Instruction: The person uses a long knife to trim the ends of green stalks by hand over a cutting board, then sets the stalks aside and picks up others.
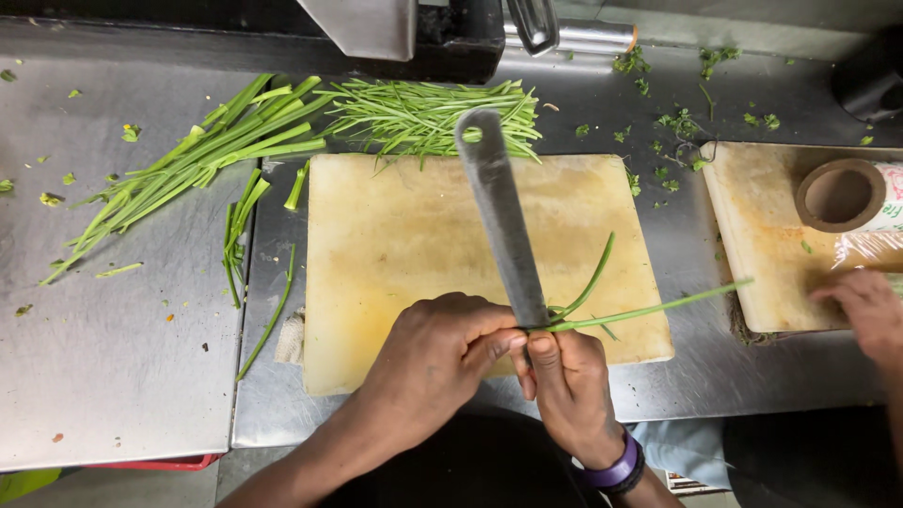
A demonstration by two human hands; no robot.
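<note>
From the head view, your left hand (437, 353) is closed around the knife (500, 221) handle, blade pointing up over the cutting board (395, 245). Your right hand (569, 386) pinches a green stalk (649, 309) against the blade at the board's near edge, the stalk trailing off the board's right side. Someone else's hand (865, 310) rests on a second board (767, 245) further right

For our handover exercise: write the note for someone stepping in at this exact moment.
Left hand pinches green stems at the knife. Right hand grips the knife, blade pointing away over the yellow cutting board.
Done: a trimmed pile lies behind the board.
Left: long leaves on the steel counter.
Another person's hand works at the second board.
</note>
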